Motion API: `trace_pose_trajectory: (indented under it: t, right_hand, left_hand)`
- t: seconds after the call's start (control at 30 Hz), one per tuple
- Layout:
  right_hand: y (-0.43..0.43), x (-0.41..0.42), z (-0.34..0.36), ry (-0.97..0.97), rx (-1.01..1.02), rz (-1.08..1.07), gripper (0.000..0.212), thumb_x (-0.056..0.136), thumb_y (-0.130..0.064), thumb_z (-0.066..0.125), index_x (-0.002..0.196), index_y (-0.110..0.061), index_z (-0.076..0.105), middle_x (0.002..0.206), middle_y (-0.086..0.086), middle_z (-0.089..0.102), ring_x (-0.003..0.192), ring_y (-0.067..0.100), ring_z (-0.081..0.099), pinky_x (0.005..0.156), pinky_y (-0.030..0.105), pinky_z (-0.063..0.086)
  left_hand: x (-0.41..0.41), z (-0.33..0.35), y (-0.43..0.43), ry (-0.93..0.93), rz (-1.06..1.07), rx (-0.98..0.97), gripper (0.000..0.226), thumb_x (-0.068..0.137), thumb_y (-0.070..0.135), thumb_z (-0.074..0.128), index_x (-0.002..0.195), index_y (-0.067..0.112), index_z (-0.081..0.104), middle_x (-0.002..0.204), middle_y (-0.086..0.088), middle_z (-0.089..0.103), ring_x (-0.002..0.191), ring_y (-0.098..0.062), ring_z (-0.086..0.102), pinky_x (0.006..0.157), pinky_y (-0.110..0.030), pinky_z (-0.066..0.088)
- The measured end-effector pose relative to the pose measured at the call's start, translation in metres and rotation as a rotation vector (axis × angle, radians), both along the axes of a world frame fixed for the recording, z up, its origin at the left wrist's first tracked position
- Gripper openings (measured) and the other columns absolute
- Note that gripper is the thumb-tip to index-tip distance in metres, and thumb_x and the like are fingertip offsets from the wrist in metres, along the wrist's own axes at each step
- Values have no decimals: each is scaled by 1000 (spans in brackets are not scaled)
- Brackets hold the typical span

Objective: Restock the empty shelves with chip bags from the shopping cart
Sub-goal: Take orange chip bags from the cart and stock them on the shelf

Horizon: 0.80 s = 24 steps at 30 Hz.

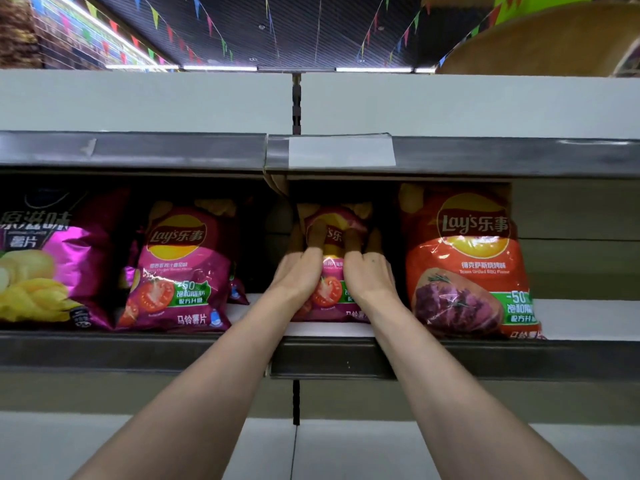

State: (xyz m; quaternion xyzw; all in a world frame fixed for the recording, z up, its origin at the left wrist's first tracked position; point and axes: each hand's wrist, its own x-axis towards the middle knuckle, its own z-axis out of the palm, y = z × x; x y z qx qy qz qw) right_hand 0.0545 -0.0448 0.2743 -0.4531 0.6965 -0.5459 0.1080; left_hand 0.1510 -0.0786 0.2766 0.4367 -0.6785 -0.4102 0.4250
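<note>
A pink tomato-flavour chip bag [331, 292] stands upright on the middle shelf [332, 329], just right of the shelf divider. Both my hands are on it. My left hand [298, 275] holds its left side and my right hand [369, 275] its right side. A thumb of each hand lies on the bag's front, while the other fingers reach round the edges into shadow. The bag's lower half is hidden behind my hands and wrists.
Left of the divider stand another pink tomato bag [180, 271] and a purple chip bag [52, 265]. An orange BBQ bag [464, 268] stands close on the right. The top shelf rail [485, 155] carries a blank white label [341, 152]. A bare lower shelf [346, 445] lies below.
</note>
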Motion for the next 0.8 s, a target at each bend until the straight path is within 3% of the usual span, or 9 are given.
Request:
trace_pose_trajectory:
  t: [0.07, 0.1, 0.17, 0.23, 0.33, 0.4, 0.5, 0.63, 0.8]
  right_hand:
    - [0, -1, 0, -6, 9, -11, 59, 103, -46, 29, 155, -21, 18, 138, 17, 51, 118, 35, 54, 93, 31, 40]
    - [1, 0, 0, 4, -14, -28, 60, 103, -45, 31, 155, -22, 15, 142, 16, 48, 122, 35, 51, 95, 31, 39]
    - [5, 3, 0, 94, -128, -82, 62, 102, -42, 36, 156, -22, 13, 148, 14, 42, 126, 36, 48, 98, 34, 39]
    - [5, 7, -1, 242, -240, -113, 62, 100, -39, 42, 154, -21, 19, 155, 12, 32, 128, 37, 44, 100, 37, 39]
    - [-2, 9, -5, 386, -148, -157, 48, 96, -38, 45, 133, -8, 51, 139, 19, 50, 111, 38, 54, 87, 39, 45]
    - [-2, 10, -5, 396, -86, -180, 43, 95, -35, 46, 115, -1, 61, 120, 23, 60, 97, 39, 60, 76, 39, 46]
    - [7, 12, -1, 401, -50, -159, 36, 96, -29, 47, 108, 1, 63, 114, 24, 61, 101, 42, 59, 81, 42, 46]
    - [19, 14, 5, 493, 69, -133, 38, 100, -29, 41, 102, -1, 66, 112, 23, 64, 106, 40, 57, 92, 43, 42]
    - [37, 16, 16, 638, 155, -108, 40, 102, -32, 37, 114, -4, 63, 121, 23, 60, 114, 40, 53, 95, 41, 37]
  left_hand:
    - [-1, 2, 6, -17, 33, -14, 51, 101, 56, 25, 80, 22, 56, 72, 1, 57, 69, -15, 60, 54, -19, 37]
    - [-2, 3, 8, -10, 68, -41, 54, 100, 58, 26, 87, 18, 59, 78, -1, 59, 81, -22, 63, 61, -21, 40]
    - [-2, 2, 9, 19, 183, -153, 55, 100, 55, 30, 132, 15, 51, 114, -9, 59, 113, -34, 56, 84, -28, 41]
    - [1, 2, 12, -57, 255, -275, 57, 102, 47, 34, 152, 24, 23, 150, -15, 36, 128, -37, 44, 99, -36, 37]
    - [-1, 1, 9, -281, 294, -383, 50, 103, 37, 37, 147, 13, 35, 144, -21, 41, 120, -40, 49, 94, -39, 40]
    - [-3, 0, 9, -351, 332, -439, 52, 103, 37, 36, 150, 17, 27, 142, -19, 41, 118, -41, 50, 92, -41, 40]
    - [-8, 3, 12, -541, 383, -506, 44, 103, 33, 33, 137, 8, 47, 132, -20, 52, 116, -37, 52, 92, -39, 39]
    - [-9, 5, 15, -670, 433, -536, 48, 103, 38, 33, 146, 18, 35, 137, -15, 48, 119, -34, 50, 93, -40, 37]
    - [8, 21, 28, -835, 463, -478, 45, 101, 37, 35, 138, 15, 47, 128, -17, 54, 119, -35, 50, 98, -43, 34]
